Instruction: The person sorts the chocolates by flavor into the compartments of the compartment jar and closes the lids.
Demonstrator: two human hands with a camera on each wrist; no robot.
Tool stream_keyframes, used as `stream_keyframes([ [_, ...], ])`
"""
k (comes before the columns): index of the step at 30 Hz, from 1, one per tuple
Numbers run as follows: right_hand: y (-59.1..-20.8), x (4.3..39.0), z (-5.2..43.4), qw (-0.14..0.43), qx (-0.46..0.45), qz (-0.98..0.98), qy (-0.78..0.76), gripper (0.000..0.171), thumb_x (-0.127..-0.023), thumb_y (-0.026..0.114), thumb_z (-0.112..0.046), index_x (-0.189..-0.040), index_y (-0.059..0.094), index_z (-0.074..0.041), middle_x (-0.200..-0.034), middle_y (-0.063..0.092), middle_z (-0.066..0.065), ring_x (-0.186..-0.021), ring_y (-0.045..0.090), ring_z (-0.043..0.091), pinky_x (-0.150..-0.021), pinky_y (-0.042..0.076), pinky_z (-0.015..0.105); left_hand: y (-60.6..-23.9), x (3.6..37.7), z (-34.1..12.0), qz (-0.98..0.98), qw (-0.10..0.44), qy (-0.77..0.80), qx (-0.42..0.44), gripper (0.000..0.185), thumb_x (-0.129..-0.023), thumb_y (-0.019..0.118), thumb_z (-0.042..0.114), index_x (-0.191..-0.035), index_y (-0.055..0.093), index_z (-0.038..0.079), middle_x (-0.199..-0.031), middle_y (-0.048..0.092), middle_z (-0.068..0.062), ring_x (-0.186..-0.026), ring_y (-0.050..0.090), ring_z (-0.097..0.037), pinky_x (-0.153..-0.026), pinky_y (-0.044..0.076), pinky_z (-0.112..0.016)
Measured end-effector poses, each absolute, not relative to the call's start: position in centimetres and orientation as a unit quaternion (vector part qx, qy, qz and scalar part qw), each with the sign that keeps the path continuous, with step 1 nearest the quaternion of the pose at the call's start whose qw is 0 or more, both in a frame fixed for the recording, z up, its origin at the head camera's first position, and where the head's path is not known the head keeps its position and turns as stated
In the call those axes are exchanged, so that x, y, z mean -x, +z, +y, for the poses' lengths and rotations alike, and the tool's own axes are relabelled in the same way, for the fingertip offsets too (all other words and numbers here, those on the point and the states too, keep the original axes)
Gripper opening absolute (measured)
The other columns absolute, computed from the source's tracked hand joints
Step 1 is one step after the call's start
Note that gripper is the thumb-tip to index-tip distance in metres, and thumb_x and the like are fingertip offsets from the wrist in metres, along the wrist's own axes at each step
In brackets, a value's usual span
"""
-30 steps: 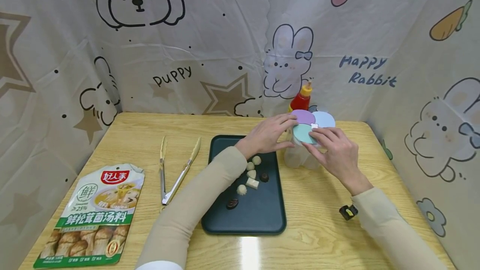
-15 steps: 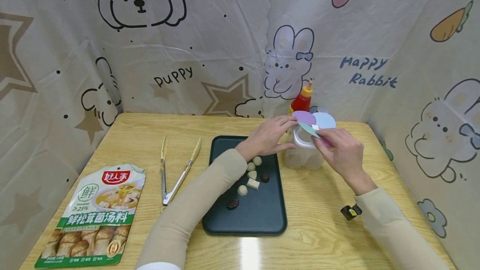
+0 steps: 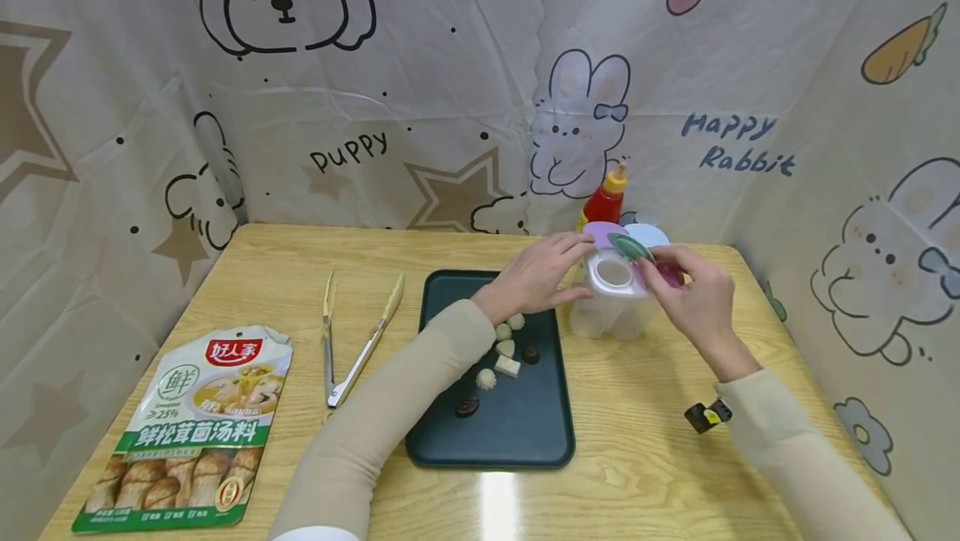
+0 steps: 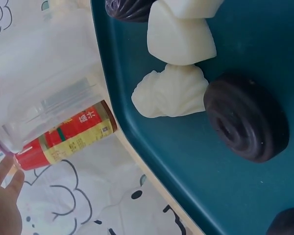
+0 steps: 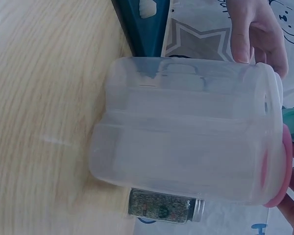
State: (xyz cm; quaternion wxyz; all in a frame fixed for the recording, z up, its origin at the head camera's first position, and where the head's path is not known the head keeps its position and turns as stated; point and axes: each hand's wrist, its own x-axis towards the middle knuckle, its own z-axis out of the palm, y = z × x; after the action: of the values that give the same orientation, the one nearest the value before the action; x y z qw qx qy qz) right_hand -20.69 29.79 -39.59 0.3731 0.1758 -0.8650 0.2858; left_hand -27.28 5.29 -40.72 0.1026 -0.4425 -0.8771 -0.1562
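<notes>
A clear plastic storage container (image 3: 609,320) with several coloured flap lids stands at the tray's right. My right hand (image 3: 693,291) pinches the green lid (image 3: 628,245), which is tilted up off a round opening (image 3: 613,272). The purple lid (image 3: 600,234), the pale blue lid (image 3: 651,233) and the pink lid (image 5: 287,169) lie down on the top. My left hand (image 3: 536,273) holds the container's upper left edge, its fingers at the purple lid and its thumb lower on the side. In the right wrist view the container's body looks empty.
A dark green tray (image 3: 491,445) bears several white and dark brown moulded pieces. Metal tongs (image 3: 352,373) lie spread to its left, beside a soup-seasoning pouch (image 3: 180,428). Behind the container stand a red sauce bottle (image 3: 604,203) and a glass spice jar (image 5: 161,205).
The green lid has gone from flat to raised and tilted back, uncovering the round opening. My right hand has moved slightly right with it. My left hand has stayed at the container.
</notes>
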Motion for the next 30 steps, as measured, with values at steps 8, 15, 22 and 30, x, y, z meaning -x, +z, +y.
stream_keyframes([
  [8,-38.5,20.2,30.1,0.356,-0.161,-0.877,0.28,0.017,-0.086,0.083,-0.003,-0.102,0.079,0.001,-0.089,0.08,0.019,-0.072,0.072,0.034,-0.068,0.036,0.001,-40.6,27.2,5.5,-0.88,0.105,-0.139,0.441,0.07,-0.098,0.071,0.052,-0.153,0.051,0.013,-0.163,0.049,-0.005,-0.151,0.047,-0.022,-0.126,0.039,-0.038],
  [15,-37.6,19.9,30.1,0.347,-0.145,-0.885,0.274,0.017,-0.087,0.084,-0.01,-0.101,0.08,-0.002,-0.087,0.079,0.017,-0.07,0.071,0.032,-0.064,0.032,0.002,-40.3,27.2,5.2,-0.881,0.103,-0.121,0.445,0.071,-0.098,0.07,0.053,-0.154,0.05,0.014,-0.164,0.048,-0.004,-0.153,0.044,-0.023,-0.127,0.037,-0.038],
  [22,-37.6,19.9,30.1,0.345,-0.141,-0.885,0.281,0.017,-0.087,0.084,-0.01,-0.101,0.081,-0.002,-0.086,0.079,0.016,-0.069,0.07,0.03,-0.065,0.033,0.001,-39.5,26.0,3.1,-0.891,0.07,-0.135,0.427,0.075,-0.098,0.07,0.052,-0.158,0.045,0.014,-0.167,0.045,-0.006,-0.16,0.035,-0.027,-0.129,0.032,-0.043],
  [30,-37.6,19.8,30.1,0.344,-0.136,-0.884,0.285,0.017,-0.087,0.085,-0.012,-0.102,0.082,-0.004,-0.086,0.08,0.015,-0.069,0.07,0.03,-0.064,0.033,0.003,-39.5,22.6,-3.3,-0.911,0.102,-0.118,0.381,0.073,-0.1,0.067,0.055,-0.155,0.05,0.01,-0.16,0.052,-0.011,-0.149,0.052,-0.028,-0.122,0.043,-0.044],
])
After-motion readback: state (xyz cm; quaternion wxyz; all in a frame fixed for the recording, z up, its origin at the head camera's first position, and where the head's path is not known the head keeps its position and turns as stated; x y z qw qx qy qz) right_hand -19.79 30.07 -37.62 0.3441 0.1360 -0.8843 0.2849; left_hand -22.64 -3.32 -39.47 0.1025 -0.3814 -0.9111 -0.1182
